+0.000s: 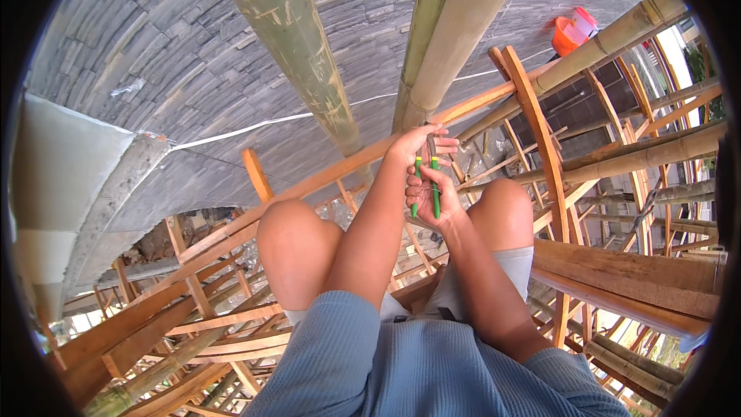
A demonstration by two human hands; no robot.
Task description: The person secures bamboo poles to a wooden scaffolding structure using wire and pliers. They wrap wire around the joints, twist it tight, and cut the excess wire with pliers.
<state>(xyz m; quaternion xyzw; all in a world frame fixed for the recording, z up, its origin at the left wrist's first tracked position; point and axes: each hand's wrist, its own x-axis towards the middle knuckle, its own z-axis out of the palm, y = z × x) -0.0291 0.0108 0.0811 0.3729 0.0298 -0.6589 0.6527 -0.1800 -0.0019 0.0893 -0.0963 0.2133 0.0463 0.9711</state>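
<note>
My right hand (438,194) is closed on a pair of pliers (436,199) with green handles and yellow bands. The tool points away from me, and its dark metal head lies beside my left hand (421,145), partly covered by it. My left hand has its fingers stretched toward the right, near the lower end of a pale bamboo pole (455,38). A thin wire-like strand crosses by the right hand's fingers; where it ends I cannot make out. Just beyond both hands runs a wooden beam (324,179).
Thick green bamboo (297,38) rises ahead against a grey stone-tiled wall (170,54). An upright wooden strip (540,139) stands right of my knees. Timber and bamboo scaffolding surrounds my legs, with gaps down below. An orange bucket (566,40) is at the far right; a pale ledge (65,154) is left.
</note>
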